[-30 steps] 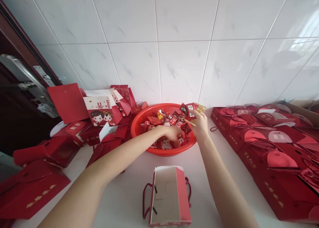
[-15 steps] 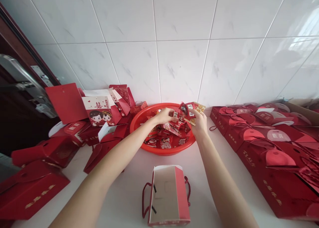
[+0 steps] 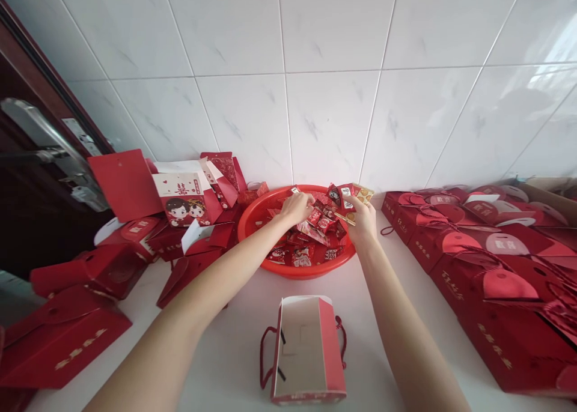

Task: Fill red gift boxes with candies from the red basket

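Observation:
A red plastic basket of woven mesh holds many small wrapped candies, mostly red with some pink. Over its far middle is my left hand, fingers curled down among the candies; whatever they grip is hidden. At the basket's right rim, my right hand is closed on several candy packets, red with white labels and gold ones, fanned above the thumb. In front of the basket lies an open gift box, pale inside, with dark red cord handles, and no candies show in it.
Rows of dark red gift boxes with rope handles fill the right side. More red boxes and a box printed with cartoon figures stand at left. A tiled wall rises behind; a door handle is far left.
My left hand has shifted slightly left, away from the packet at its fingertips, and its fingers curl lower. My right hand keeps its packets. The whole view has moved a little.

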Tool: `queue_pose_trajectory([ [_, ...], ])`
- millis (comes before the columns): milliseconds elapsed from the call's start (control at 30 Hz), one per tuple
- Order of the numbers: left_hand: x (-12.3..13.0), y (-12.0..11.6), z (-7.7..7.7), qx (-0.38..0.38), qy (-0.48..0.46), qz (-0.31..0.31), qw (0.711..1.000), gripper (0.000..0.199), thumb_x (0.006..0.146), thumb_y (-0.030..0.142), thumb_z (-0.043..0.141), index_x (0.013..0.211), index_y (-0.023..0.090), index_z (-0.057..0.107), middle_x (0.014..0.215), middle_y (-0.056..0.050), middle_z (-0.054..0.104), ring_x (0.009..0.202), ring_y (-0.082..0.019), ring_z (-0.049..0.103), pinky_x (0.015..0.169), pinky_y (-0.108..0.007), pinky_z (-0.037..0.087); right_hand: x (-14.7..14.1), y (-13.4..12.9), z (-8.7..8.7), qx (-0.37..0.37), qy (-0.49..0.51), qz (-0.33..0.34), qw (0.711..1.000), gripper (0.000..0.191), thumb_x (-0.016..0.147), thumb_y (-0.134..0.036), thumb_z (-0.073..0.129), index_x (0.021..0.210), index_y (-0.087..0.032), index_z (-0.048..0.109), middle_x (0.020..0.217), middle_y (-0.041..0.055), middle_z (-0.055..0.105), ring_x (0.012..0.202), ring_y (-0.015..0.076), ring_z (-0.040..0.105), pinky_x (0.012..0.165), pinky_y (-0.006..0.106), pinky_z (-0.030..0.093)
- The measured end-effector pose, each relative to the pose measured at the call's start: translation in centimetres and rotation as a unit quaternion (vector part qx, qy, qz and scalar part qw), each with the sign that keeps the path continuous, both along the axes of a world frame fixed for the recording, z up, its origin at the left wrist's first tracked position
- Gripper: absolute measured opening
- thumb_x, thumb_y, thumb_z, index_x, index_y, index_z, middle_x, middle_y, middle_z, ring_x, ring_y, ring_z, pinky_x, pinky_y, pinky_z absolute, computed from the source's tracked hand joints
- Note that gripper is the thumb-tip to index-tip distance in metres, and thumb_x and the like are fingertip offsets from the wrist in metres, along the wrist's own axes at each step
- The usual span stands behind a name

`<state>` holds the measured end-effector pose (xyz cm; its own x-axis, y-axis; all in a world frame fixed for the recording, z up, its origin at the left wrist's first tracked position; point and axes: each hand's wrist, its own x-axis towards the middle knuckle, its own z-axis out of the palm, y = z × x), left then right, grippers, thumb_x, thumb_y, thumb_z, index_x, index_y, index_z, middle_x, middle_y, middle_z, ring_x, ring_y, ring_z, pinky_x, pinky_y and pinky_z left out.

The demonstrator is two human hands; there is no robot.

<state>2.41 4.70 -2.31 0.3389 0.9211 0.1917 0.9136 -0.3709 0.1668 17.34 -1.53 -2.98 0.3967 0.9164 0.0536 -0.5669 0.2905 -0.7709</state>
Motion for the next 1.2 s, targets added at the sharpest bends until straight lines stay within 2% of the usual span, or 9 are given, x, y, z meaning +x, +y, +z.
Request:
queue_pose_trajectory([
  [100,0.9,-0.1,-0.9,-0.027,0.027,-0.007,0.999,0.015,0.084,0.015,0.063,0.097,0.017,0.070,0.109,-0.012,0.072,0.105,-0.029,0.067,0.088,-0.039,0.052,-0.1,0.0,0.1,-0.034,0.029,-0.003,0.999,0.020,0.054,-0.016,0.076,0.071,-0.018,0.066,0.064,-0.0022,0.070,0.057,0.0152,0.065,0.048,0.022,0.052],
  [333,1.6,-0.2,-2.0,-0.043,0.016,-0.010,0.999,0.031,0.072,0.012,0.074,0.103,0.015,0.068,0.110,-0.014,0.073,0.113,-0.035,0.065,0.094,-0.046,0.050,-0.1,-0.1,0.4,-0.031,0.039,0.003,0.999,0.018,0.053,-0.013,0.074,0.068,-0.018,0.066,0.060,-0.0035,0.070,0.053,0.0142,0.064,0.046,0.021,0.051],
  [500,1.2,0.2,-1.1,-0.047,-0.070,-0.024,0.996,0.032,0.074,0.002,0.066,0.098,0.021,0.074,0.091,-0.005,0.078,0.097,-0.026,0.072,0.087,-0.039,0.054,-0.1,0.2,0.0,-0.021,0.054,0.007,0.998,0.016,0.053,-0.012,0.074,0.066,-0.018,0.066,0.057,-0.0032,0.069,0.050,0.0145,0.063,0.044,0.022,0.052],
  [633,0.1,0.6,0.5,-0.022,-0.155,-0.046,0.987,0.025,0.080,0.007,0.063,0.094,0.021,0.078,0.101,-0.004,0.079,0.097,-0.021,0.072,0.088,-0.031,0.055,-0.1,0.4,-0.3,-0.007,0.072,0.017,0.997,0.017,0.056,-0.013,0.075,0.070,-0.018,0.067,0.061,-0.0022,0.071,0.053,0.0161,0.066,0.048,0.025,0.056],
  [733,-1.0,0.1,1.5,0.029,-0.276,-0.066,0.958,0.021,0.082,0.011,0.064,0.092,0.021,0.080,0.104,-0.005,0.078,0.099,-0.021,0.071,0.092,-0.033,0.054,0.2,0.3,0.0,0.003,0.086,0.040,0.995,0.015,0.061,-0.012,0.074,0.073,-0.018,0.068,0.067,-0.0011,0.073,0.058,0.0175,0.070,0.056,0.028,0.060],
  [867,-2.3,-2.2,1.5,0.071,-0.442,-0.120,0.886,0.014,0.078,0.016,0.068,0.086,0.020,0.080,0.101,-0.008,0.076,0.096,-0.022,0.070,0.090,-0.035,0.055,0.6,-0.4,0.7,-0.006,0.108,0.130,0.986,0.010,0.072,-0.013,0.070,0.080,-0.020,0.070,0.077,0.0009,0.077,0.071,0.0178,0.074,0.066,0.029,0.063],
  [1033,-3.3,-6.3,0.8,0.150,-0.525,-0.145,0.825,0.014,0.079,0.024,0.066,0.083,0.022,0.079,0.105,-0.007,0.070,0.109,-0.023,0.065,0.092,-0.033,0.054,0.2,-2.7,1.9,0.020,0.110,0.278,0.954,0.014,0.078,-0.017,0.074,0.091,-0.020,0.070,0.092,0.0045,0.079,0.095,0.0240,0.074,0.088,0.044,0.062],
  [1100,-3.6,-7.7,0.8,0.187,-0.544,-0.140,0.806,0.014,0.080,0.026,0.065,0.083,0.022,0.078,0.103,-0.006,0.070,0.108,-0.022,0.065,0.091,-0.033,0.054,-0.5,-4.1,2.5,0.028,0.095,0.300,0.949,0.017,0.077,-0.019,0.076,0.093,-0.021,0.071,0.095,0.0044,0.079,0.097,0.0249,0.074,0.089,0.046,0.061],
  [1200,-3.8,-9.5,1.0,0.203,-0.545,-0.132,0.803,0.014,0.082,0.027,0.063,0.083,0.022,0.076,0.097,-0.005,0.071,0.101,-0.022,0.066,0.090,-0.034,0.055,-1.6,-6.5,3.6,0.044,0.076,0.293,0.952,0.022,0.072,-0.023,0.080,0.093,-0.022,0.073,0.094,0.0027,0.079,0.093,0.0233,0.074,0.085,0.040,0.063],
])
